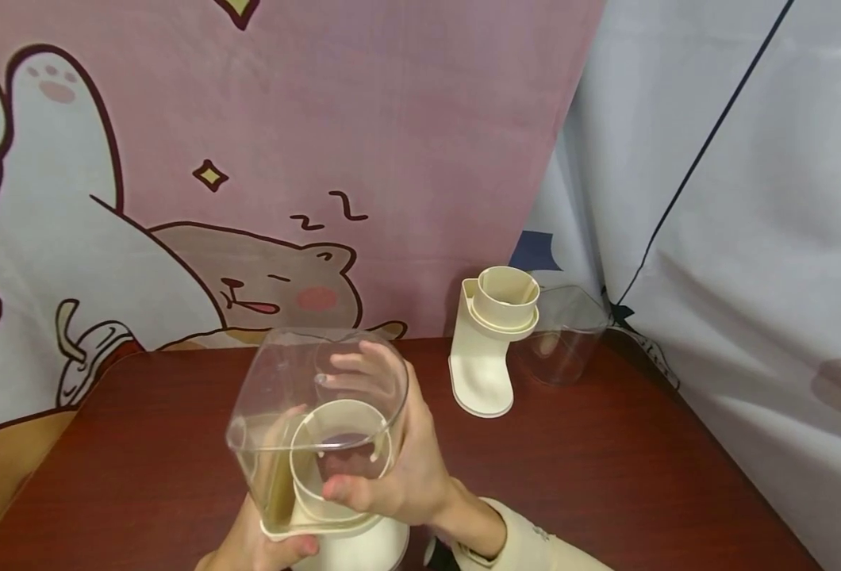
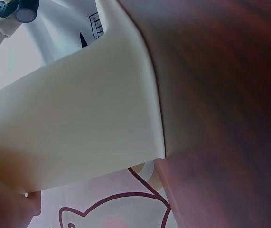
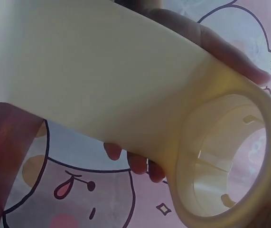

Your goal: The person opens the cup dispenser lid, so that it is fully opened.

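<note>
A cream plastic stand with a round ring is in front of me in the head view. My left hand grips its upright part, with the thumb on the near side. A clear plastic container sits at the ring, wide open end up. Around the container curls my right hand, the thumb in front and the fingers seen through the clear wall. In the right wrist view the stand's ring shows from below, with fingers on both sides of the upright. The stand's foot fills much of the left wrist view.
A second cream stand with a ring on top stands at the back right of the dark red table. Behind it is another clear container. A pink printed cloth hangs behind the table, and a pale cloth hangs at the right.
</note>
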A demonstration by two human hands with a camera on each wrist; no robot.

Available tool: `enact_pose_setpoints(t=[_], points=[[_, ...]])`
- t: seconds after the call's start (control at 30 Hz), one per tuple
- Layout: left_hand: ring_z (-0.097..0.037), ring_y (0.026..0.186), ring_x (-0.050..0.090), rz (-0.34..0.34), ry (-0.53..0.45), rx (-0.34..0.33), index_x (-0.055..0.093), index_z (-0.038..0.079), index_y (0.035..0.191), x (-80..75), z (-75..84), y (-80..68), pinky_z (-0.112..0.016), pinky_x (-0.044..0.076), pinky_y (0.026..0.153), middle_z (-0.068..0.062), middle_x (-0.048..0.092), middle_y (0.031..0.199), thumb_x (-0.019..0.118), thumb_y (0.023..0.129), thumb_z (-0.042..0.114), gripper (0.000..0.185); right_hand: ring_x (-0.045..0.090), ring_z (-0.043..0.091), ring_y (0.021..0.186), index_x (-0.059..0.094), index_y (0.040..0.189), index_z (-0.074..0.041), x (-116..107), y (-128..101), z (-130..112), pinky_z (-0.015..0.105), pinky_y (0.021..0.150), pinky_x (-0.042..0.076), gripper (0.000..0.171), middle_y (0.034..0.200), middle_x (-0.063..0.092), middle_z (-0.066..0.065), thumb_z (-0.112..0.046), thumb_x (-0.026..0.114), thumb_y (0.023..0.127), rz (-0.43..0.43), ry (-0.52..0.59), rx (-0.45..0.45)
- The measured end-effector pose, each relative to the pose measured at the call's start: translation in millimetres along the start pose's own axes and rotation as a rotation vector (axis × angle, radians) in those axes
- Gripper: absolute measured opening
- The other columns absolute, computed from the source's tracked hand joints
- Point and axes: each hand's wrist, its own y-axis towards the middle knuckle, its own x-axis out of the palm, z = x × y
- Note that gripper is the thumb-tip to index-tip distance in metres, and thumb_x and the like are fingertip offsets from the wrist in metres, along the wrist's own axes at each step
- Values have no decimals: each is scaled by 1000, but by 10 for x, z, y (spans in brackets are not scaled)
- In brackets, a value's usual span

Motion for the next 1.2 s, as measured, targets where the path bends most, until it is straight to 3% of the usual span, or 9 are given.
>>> enact_pose_setpoints(t=[0.3,0.53,0.77,0.97,1.2], points=[[-23,123,35,0,8,-11,0,-23,129,16,10,69,-22,26,104,-28,28,133,64,80,31,97,51,38,110,15,130,16,-14,-3,102,46,89,44,94,124,39,34,-46,62,78,24,-50,-100],[-24,119,38,20,-42,-37,-1,-22,130,45,10,-3,-23,30,102,-28,29,132,64,81,29,96,51,38,110,14,130,18,-18,-27,127,46,88,45,96,124,38,34,-46,62,77,11,-44,-143],[-21,122,37,29,-28,-44,-2,-21,131,47,26,-11,-21,29,102,-26,26,137,64,82,28,96,49,39,111,11,128,21,-47,-33,133,47,89,44,101,123,37,37,-46,64,75,-23,-40,-197],[-23,123,35,33,-48,-27,-1,-22,130,55,4,29,-22,26,104,-27,26,136,64,80,26,95,51,39,110,13,129,19,-50,-13,129,47,89,44,97,123,38,36,-46,62,77,-8,-66,-186],[-23,121,37,46,-64,-38,-1,-21,131,43,-15,-23,-22,29,102,-27,26,137,63,82,29,95,51,37,110,15,130,15,-22,-25,87,46,90,43,94,125,39,33,-43,65,76,10,-55,-115]])
